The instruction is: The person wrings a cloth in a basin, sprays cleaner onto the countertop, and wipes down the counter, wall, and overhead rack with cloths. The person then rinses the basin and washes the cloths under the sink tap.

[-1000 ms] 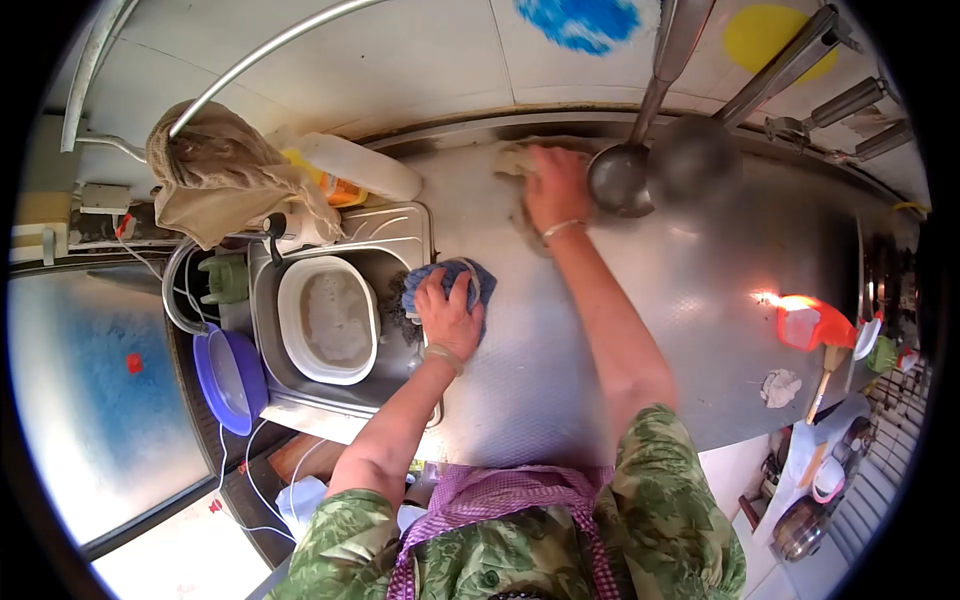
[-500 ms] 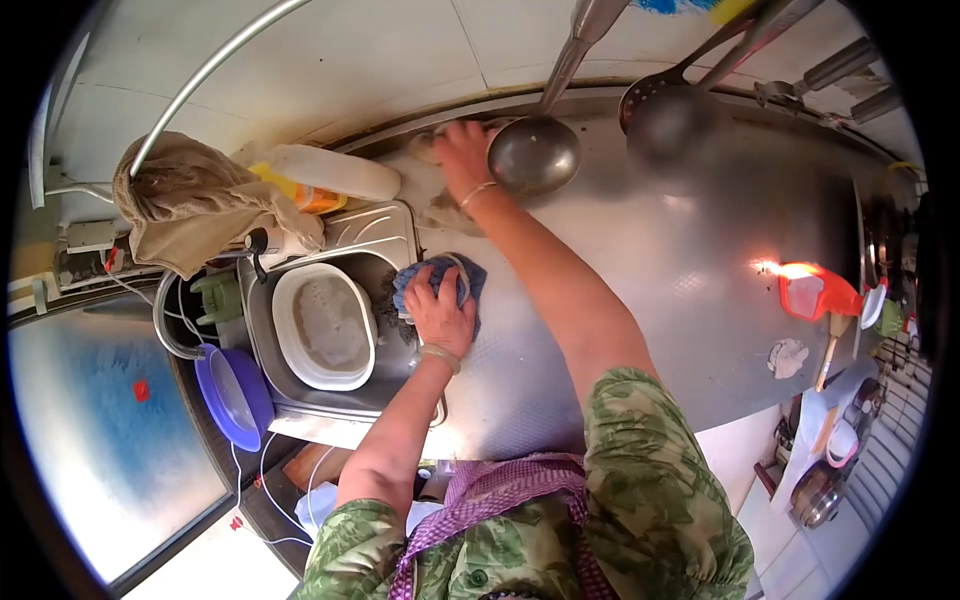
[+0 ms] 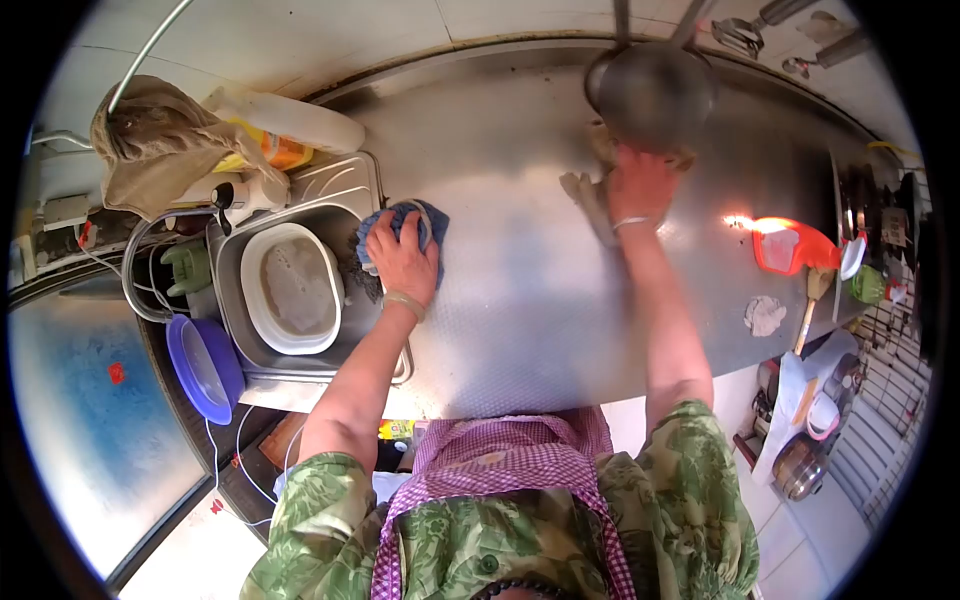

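Two hands: L hand (image 3: 403, 262) clamped on blue cloth (image 3: 433, 228) w/ fingers spread, at sink's (image 3: 372, 190) R edge; R hand (image 3: 641, 186) pressed tan rag (image 3: 592, 205) on steel counter (image 3: 500, 290), R fingers' spread unclear.

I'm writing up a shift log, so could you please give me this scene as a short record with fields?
left hand: on a bunched blue cloth at the sink's edge
right hand: on a beige cloth on the metal counter; blurred
sink: holds a white basin of cloudy water
outside sink: purple basin
counter, right part: orange-red container, crumpled white piece
above right hand: dark round utensil, blurred
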`<state>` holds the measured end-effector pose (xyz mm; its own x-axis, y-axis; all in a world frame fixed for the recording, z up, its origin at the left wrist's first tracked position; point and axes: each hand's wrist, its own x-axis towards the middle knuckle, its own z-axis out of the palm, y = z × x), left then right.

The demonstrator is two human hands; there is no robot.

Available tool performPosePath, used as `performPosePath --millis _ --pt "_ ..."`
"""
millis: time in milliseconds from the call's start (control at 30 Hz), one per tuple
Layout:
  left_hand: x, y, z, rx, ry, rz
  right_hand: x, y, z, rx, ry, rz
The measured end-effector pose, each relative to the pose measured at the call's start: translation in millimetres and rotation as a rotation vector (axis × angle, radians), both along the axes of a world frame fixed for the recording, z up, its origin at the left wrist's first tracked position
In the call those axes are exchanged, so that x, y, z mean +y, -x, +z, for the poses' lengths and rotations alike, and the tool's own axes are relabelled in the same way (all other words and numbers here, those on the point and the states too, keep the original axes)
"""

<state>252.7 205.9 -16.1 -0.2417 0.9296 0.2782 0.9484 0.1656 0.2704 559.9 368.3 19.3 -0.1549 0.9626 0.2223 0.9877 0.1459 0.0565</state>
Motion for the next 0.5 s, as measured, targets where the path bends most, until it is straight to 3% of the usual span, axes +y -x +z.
performPosePath --millis 133,267,367,433,500 --pt "-1 -1 3 0.002 0.003 -0.014 -98 60 11 0.184 0.009 0.286" --pt "-4 4 -8 0.01 -0.079 -0.039 -178 88 -19 0.382 0.333 0.475" --pt "-5 4 -7 0.005 -0.077 -0.036 -167 52 -31 1.311 0.899 0.303" --pt "-7 3 -6 0.019 -0.067 -0.023 -153 15 -19 2.117 1.276 -0.029" --pt "-8 4 -9 0.026 -0.074 -0.02 -148 -17 -14 2.207 1.14 -0.026"
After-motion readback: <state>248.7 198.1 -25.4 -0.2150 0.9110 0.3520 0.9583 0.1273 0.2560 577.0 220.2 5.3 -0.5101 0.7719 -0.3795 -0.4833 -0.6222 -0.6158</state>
